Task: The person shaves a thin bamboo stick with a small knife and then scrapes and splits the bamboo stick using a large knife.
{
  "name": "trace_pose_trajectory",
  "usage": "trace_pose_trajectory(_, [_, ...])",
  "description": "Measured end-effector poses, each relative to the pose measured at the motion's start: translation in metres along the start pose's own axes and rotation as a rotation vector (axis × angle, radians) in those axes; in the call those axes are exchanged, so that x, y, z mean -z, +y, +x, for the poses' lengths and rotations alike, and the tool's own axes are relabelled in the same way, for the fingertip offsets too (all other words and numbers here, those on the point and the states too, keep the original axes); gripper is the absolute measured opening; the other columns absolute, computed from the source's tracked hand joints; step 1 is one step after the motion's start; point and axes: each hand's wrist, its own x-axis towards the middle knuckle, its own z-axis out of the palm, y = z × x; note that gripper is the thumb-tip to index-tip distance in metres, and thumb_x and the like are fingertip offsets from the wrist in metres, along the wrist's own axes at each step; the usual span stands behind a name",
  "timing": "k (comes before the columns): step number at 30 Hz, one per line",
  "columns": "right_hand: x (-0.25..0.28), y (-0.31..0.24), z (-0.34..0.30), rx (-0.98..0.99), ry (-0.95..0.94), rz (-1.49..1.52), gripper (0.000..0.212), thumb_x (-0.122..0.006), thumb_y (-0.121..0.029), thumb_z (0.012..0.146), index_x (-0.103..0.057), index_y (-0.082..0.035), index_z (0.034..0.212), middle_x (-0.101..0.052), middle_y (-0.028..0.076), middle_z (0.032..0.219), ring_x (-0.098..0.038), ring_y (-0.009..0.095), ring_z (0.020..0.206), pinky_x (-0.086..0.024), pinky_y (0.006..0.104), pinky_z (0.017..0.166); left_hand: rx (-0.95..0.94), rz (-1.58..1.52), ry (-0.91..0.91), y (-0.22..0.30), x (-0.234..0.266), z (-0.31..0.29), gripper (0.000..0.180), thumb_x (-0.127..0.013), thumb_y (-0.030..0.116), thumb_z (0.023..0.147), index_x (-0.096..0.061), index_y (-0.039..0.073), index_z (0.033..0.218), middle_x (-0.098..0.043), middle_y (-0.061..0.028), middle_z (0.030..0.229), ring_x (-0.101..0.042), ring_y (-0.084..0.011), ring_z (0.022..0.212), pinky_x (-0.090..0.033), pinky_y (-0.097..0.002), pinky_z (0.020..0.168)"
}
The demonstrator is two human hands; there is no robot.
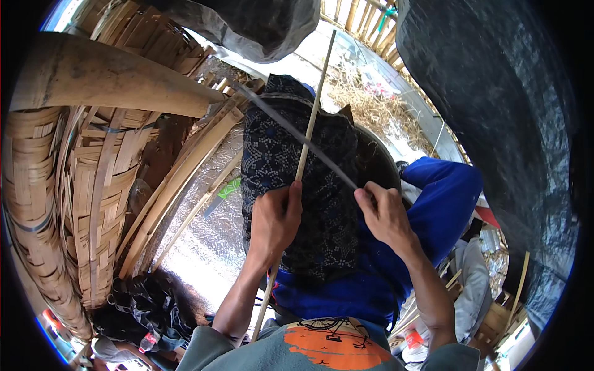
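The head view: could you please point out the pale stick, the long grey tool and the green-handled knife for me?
Pale stick (302,162): head view, on its shaft below the crossing.
Long grey tool (291,129): head view, mid-length, slightly blurred.
Green-handled knife (229,188): head view, on the handle.

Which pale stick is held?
The stick in the left hand, across the cloth; others, like the one by the knife, are in no hand.

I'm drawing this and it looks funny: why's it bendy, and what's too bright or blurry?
Head view: fisheye lens bends straight edges, blackens corners; head view: glare whitens the ground; head view: the thin grey tool in the right hand looks smeared, probably by motion.
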Motion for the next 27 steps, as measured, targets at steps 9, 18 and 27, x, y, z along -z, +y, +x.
trace_pose_trajectory(9, [-0.027, 0.021, -0.013, 0.118, 0.093, -0.143, 0.043, -0.060, -0.034, 0.092, -0.048, -0.003, 0.065, -0.050, 0.016, 0.045, -0.058, 0.035, 0.045, -0.043, 0.0374, 0.038, -0.191, 0.223, 0.189, -0.011, -0.019, -0.004, 0.036, -0.058, 0.020, 0.091, -0.060, -0.002, 0.061, -0.052, -0.0212, 0.049, -0.055, -0.0384, 0.045, -0.041, -0.0430, 0.043])
trace_pose_trajectory(18, [-0.050, 0.014, 0.022, 0.063, 0.192, -0.220, 0.047, -0.057, -0.039, 0.093, -0.049, -0.004, 0.063, -0.053, 0.019, 0.047, -0.060, 0.037, 0.048, -0.045, 0.0406, 0.038, -0.168, 0.227, 0.154, -0.008, -0.018, -0.027, 0.036, -0.059, 0.020, 0.090, -0.060, -0.001, 0.061, -0.053, -0.0199, 0.049, -0.054, -0.0365, 0.043, -0.040, -0.0415, 0.043])
trace_pose_trajectory(27, [-0.020, 0.052, 0.105, -0.186, 0.080, -0.260, 0.048, -0.051, -0.043, 0.095, -0.063, 0.002, 0.086, -0.060, 0.021, 0.068, -0.059, 0.031, 0.055, -0.045, 0.0412, 0.048, -0.034, 0.083, -0.092, -0.012, 0.002, -0.065, 0.037, -0.056, 0.021, 0.092, -0.061, -0.004, 0.065, -0.049, -0.0151, 0.045, -0.053, -0.0270, 0.039, -0.035, -0.0368, 0.041])
